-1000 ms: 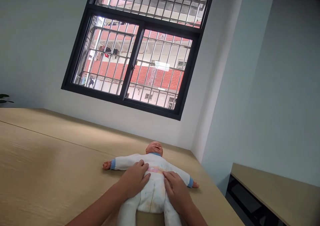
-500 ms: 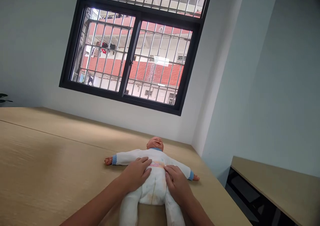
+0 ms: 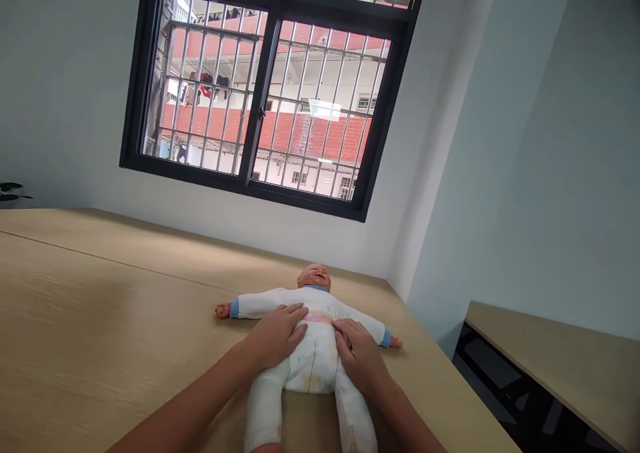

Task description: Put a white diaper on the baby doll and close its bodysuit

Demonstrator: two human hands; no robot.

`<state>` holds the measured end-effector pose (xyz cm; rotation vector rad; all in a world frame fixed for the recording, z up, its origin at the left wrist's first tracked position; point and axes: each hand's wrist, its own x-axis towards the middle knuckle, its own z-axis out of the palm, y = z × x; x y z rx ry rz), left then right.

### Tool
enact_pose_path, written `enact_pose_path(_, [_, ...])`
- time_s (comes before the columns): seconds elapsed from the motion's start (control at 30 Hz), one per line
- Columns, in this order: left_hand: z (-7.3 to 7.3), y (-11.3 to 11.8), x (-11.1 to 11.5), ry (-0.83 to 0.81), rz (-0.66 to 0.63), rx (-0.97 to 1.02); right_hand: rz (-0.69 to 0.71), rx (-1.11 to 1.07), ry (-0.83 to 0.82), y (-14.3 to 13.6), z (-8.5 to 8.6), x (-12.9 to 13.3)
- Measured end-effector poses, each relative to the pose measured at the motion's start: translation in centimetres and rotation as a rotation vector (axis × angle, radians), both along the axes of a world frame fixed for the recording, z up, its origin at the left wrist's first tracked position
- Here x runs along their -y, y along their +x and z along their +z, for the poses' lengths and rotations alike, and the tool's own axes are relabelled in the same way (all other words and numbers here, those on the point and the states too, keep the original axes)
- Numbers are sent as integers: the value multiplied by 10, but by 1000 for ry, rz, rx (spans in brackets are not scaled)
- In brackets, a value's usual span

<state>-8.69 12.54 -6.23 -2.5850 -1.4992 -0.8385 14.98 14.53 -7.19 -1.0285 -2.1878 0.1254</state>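
Note:
A baby doll (image 3: 313, 363) in a white suit with blue cuffs and collar lies on its back on the wooden table (image 3: 150, 346), head away from me, arms spread wide. My left hand (image 3: 277, 334) rests on the left side of its belly, fingers laid over the cloth and thumb apart. On the right side of the belly lies my right hand (image 3: 361, 354), its fingers stretched over the suit. Neither hand is gripping the doll; both touch its waist. The lower ends of the doll's legs run to the bottom edge of the view.
Behind the table is a wall with a dark-framed, barred window (image 3: 255, 99). To the right, beyond the table's edge, stands a lower wooden surface (image 3: 560, 359) with black glossy sides. Some plant leaves (image 3: 11, 193) show at the far left.
The view has shifted slightly, so the window, table and doll sit a little higher in the frame. Both hands remain on the doll's waist.

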Motion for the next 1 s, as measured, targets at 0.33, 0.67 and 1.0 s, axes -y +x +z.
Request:
enact_pose_path(0.33, [3,0,3,-55,6,16,-6,-7,0,0,-1,-1])
enact_pose_path(0.67, [5,0,4,-52,0,20,-2,-15,-7,1,-2,-2])
enact_pose_path(1.0, [2,0,2,-56,18,39,-18,-49,6,1,-7,-5])
